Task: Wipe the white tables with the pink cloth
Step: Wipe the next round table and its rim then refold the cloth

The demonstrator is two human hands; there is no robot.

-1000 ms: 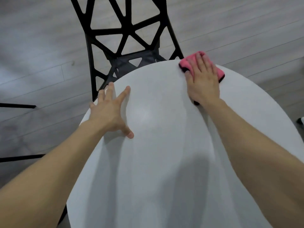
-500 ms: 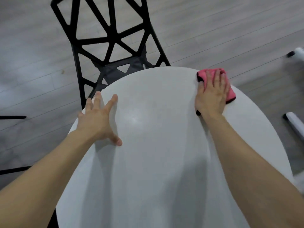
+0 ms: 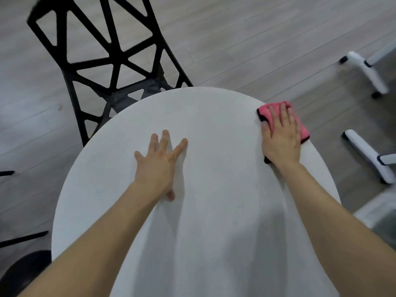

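A round white table [image 3: 214,116] fills the middle of the head view. The pink cloth [image 3: 301,129], folded and dark-edged, lies at the table's far right rim. My right hand [image 3: 280,138] presses flat on it with straight fingers, covering most of the cloth. My left hand [image 3: 160,166] rests flat on the tabletop near the centre, fingers spread, holding nothing.
A black chair with a triangle-patterned back [image 3: 102,54] stands at the table's far left edge. White legs with black caps [image 3: 364,151] stand on the grey wood floor to the right. A dark round object [image 3: 23,273] sits at the lower left.
My right hand has slid the pink cloth rightward along the far rim to the right edge. My left hand has shifted from the left rim toward the table's centre.
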